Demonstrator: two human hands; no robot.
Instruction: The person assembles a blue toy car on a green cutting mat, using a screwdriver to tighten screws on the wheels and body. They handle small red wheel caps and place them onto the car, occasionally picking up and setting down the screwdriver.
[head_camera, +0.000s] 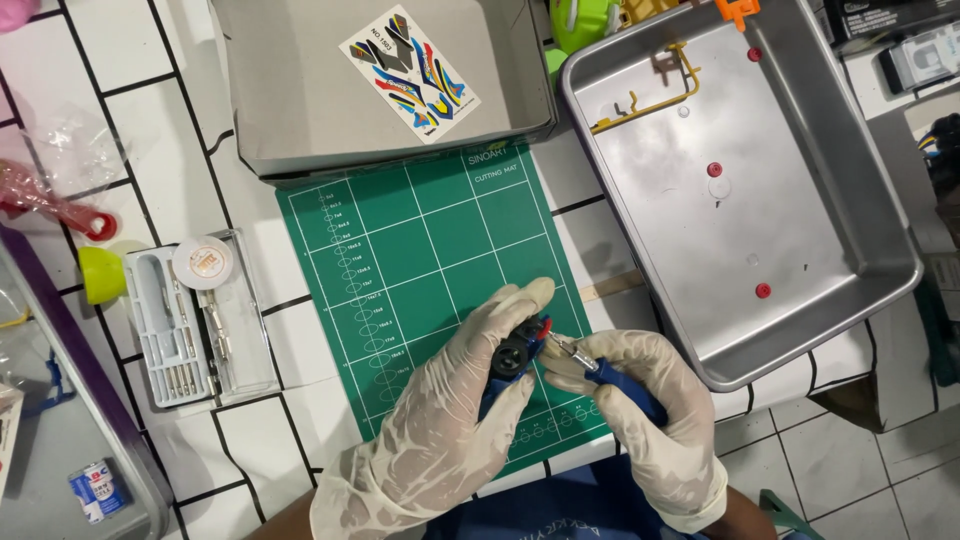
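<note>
Head view, looking down on a white-tiled worktop (250, 440) with dark grout lines.

Both hands are gloved in pale latex and are held over the lower part of a green cutting mat (420, 260). The left hand (440, 420) is closed around a small black wheeled part (515, 352); two round black wheels are seen between thumb and fingers, with a bit of red at the part's upper right. The left grip is wrapped tight, fingers curled over the top.

The right hand (650, 420) is closed around a blue-handled cutter (610, 380). Its metal tip is laid against the red edge of the wheeled part, touching or nearly so; which cannot be told. How far the cutter blades stand apart cannot be told.

Surroundings noted:
- A grey cardboard box lid (300, 100) is lying above the mat, with a colourful sticker sheet (410, 72) resting in it.
- A metal tray (850, 250) is set to the right of the mat; a yellow plastic sprue (660, 100) and a few small red round pieces (763, 291) are lying in it.
- A clear case of small screwdriver bits (190, 320) is placed left of the mat, with a round white spool (202, 262) on its top end.
- A yellow-green cup (98, 275) is seen just beside that case.
- A wooden stick (612, 287) is lying between mat and tray.
</note>
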